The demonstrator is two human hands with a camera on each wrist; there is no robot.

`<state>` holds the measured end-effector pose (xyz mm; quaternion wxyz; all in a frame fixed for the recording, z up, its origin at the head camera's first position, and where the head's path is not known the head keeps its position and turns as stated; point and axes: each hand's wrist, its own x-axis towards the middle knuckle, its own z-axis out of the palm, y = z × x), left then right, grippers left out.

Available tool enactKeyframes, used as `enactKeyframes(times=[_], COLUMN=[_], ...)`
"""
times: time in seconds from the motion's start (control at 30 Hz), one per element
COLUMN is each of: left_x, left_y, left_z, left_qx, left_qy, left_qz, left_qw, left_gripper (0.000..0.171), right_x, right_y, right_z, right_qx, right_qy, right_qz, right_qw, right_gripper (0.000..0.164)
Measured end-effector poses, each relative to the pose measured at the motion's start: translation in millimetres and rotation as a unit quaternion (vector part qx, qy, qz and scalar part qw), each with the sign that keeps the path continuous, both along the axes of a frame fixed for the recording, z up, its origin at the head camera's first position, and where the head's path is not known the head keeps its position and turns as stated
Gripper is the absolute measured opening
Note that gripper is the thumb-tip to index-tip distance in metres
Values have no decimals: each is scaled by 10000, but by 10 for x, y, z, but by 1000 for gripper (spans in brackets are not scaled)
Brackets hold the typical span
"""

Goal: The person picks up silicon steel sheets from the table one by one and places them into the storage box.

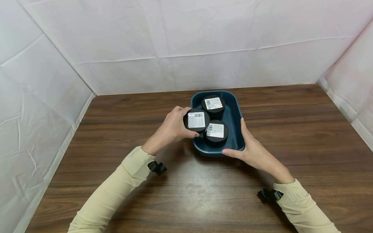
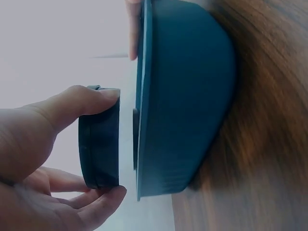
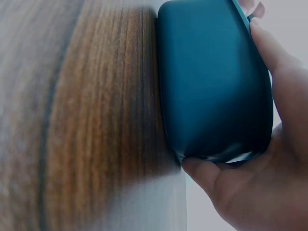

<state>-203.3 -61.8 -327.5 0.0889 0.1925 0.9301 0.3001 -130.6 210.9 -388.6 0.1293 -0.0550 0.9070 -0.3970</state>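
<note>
My left hand (image 1: 174,124) grips a round black container (image 1: 192,128) by its sides, thumb toward me and fingers at the far side. A white barcode label lies on its top. In the left wrist view this container (image 2: 101,144) is raised above the rim of a dark blue plastic tub (image 1: 232,121). Two more round black containers with white labels sit in the tub, one at the back (image 1: 217,112) and one at the front (image 1: 216,142). My right hand (image 1: 253,150) holds the tub's near right corner, thumb on the front rim and fingers along the right side.
The tub stands on a brown wood-grain table (image 1: 186,191). White cloth walls (image 1: 163,42) rise behind it and at both sides. Each wrist carries a small black camera, one on the left sleeve (image 1: 157,167) and one on the right (image 1: 269,195).
</note>
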Motion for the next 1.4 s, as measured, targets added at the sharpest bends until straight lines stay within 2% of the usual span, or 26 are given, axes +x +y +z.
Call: enactKeyframes(times=[0.27, 0.5, 0.63, 1.07, 1.4], left_x=[58, 102, 112, 120, 109], left_y=[176, 327, 385, 458, 510], left_z=[-63, -74, -79, -78, -150], left_qx=[11, 184, 129, -99, -270], left_qy=[-203, -209, -236, -252, -272], left_qz=[23, -64, -106, -287, -295], left_qw=[9998, 9996, 9996, 9992, 9988], left_gripper=[91, 92, 93, 94, 94], right_x=[18, 20, 21, 13, 6], right_y=[27, 34, 29, 0, 0], right_z=[-2, 2, 5, 10, 3], right_qx=[-15, 29, 31, 5, 4], right_qy=[-20, -10, -44, -74, -116], right_qz=[-24, -23, -36, -33, -7], right_qw=[10000, 10000, 10000, 10000, 9999], right_gripper=[126, 125, 124, 125, 125])
